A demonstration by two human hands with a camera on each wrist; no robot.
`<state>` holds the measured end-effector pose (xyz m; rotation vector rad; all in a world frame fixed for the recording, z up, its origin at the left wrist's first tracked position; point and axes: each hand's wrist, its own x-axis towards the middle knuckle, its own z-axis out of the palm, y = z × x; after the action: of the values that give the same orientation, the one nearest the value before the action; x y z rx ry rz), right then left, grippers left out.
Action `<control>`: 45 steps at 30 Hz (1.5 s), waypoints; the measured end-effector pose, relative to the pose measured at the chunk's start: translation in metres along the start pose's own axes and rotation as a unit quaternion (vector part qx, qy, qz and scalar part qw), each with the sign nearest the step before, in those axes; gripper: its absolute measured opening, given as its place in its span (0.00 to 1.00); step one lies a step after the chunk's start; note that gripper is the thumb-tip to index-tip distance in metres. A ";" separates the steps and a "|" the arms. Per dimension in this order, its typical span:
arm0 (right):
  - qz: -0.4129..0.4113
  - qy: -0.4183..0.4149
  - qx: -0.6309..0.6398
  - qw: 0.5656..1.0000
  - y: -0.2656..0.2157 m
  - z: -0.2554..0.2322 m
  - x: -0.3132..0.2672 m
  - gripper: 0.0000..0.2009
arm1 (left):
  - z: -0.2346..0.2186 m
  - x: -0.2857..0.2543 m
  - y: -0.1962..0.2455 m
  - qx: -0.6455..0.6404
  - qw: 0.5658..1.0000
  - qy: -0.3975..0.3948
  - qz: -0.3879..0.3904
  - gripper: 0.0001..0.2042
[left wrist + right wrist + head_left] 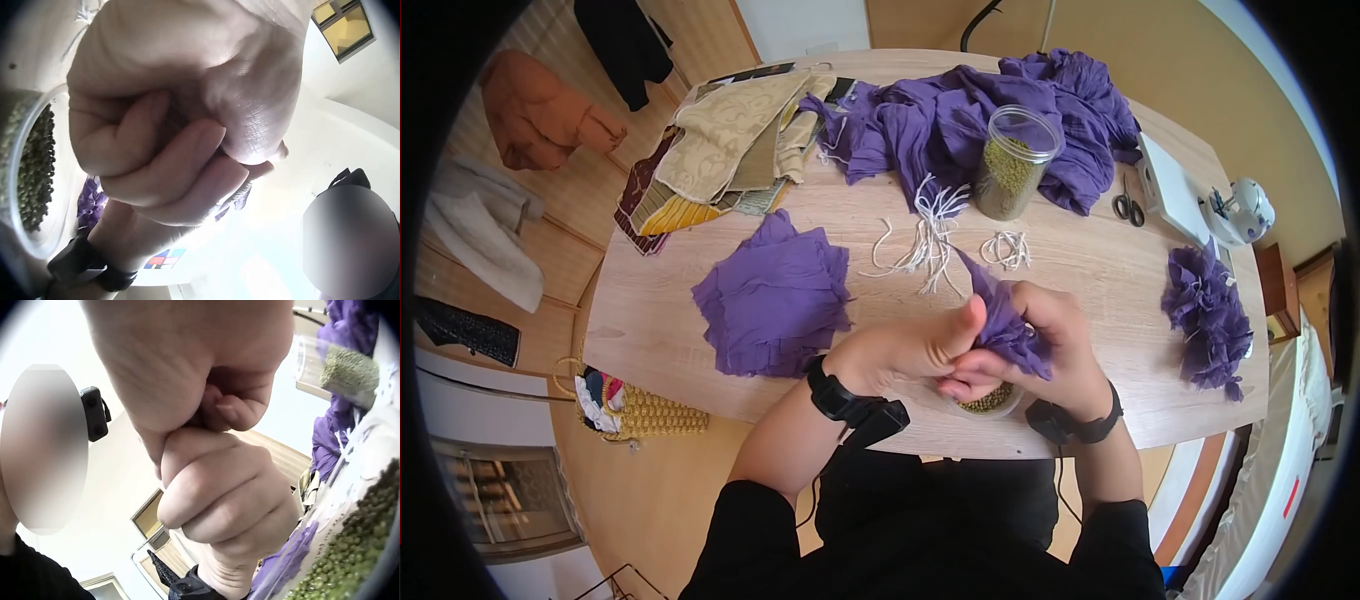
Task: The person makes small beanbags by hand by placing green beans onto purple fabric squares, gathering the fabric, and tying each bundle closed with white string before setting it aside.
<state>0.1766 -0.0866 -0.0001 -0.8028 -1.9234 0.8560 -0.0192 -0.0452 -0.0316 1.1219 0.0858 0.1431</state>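
Close together near the table's front edge, both hands work on a gathered piece of purple cloth (pixel 1010 325). My left hand (pixel 920 345) has its thumb raised beside the cloth, its other fingers curled at the base of the bundle. From the other side my right hand (pixel 1055 335) grips the same cloth, its ruffled edge poking out beneath. In the left wrist view the curled fingers of the left hand (pixel 169 144) hide what lies inside them. Directly below the hands stands a clear tub (pixel 15 187) of green beans (pixel 344 562).
Purple cloth squares (pixel 775 295) are stacked at left. White strings (pixel 930 235) lie mid-table, near a tall clear jar (pixel 1028 125) of beans and heaped purple fabric (pixel 930 110). Patterned fabrics (pixel 725 140) lie back left; scissors (pixel 1128 205), a sewing machine (pixel 1250 212) and ruffled purple pieces (pixel 1205 320) at right.
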 end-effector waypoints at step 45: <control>0.297 0.219 0.269 0.889 0.016 -0.015 0.005 0.06 | 0.012 0.026 -0.004 0.358 0.880 0.286 0.127 0.14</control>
<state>0.1909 -0.0698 -0.0046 -1.1303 -0.9604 1.3566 0.0083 -0.0542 -0.0301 1.8012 0.5571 0.7248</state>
